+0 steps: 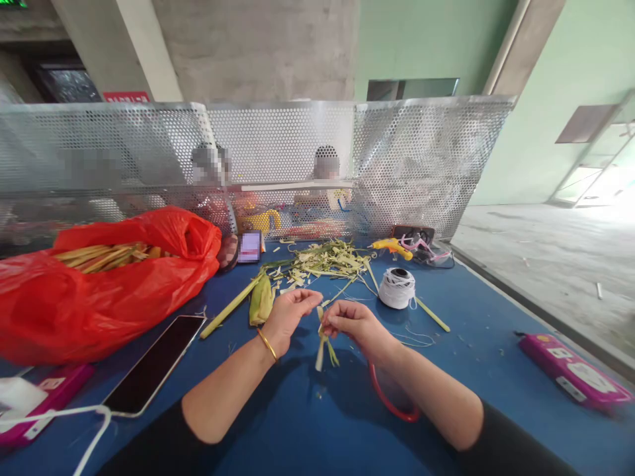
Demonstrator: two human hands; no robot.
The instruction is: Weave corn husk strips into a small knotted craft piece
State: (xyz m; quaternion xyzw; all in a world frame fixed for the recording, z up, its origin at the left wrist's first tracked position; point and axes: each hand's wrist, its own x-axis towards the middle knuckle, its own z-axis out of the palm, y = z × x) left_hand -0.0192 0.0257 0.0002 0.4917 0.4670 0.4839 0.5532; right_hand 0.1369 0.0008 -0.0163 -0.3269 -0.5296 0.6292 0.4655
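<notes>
My right hand (354,325) is closed, thumb and fingers pinching a small bundle of pale green plant strips (320,356) whose ends hang down over the blue table. Just to its left, my left hand (292,317) holds thumb and fingertips pressed together near the bundle's top. What sits between those fingertips is too small to make out. Beyond the hands lies a loose pile of shredded green strips (332,259). A spool of white thread (397,289) stands right of the pile, with loose thread on the table. Left of my left hand are a green husk piece (260,301) and a long stalk (231,307).
A red plastic bag (124,291) of dry stalks fills the left, by a dark phone (156,363). A yellow glue gun (391,247) and glasses (424,248) lie back right. Magenta boxes (575,370) flank both sides. A perforated metal screen (282,142) bounds the back.
</notes>
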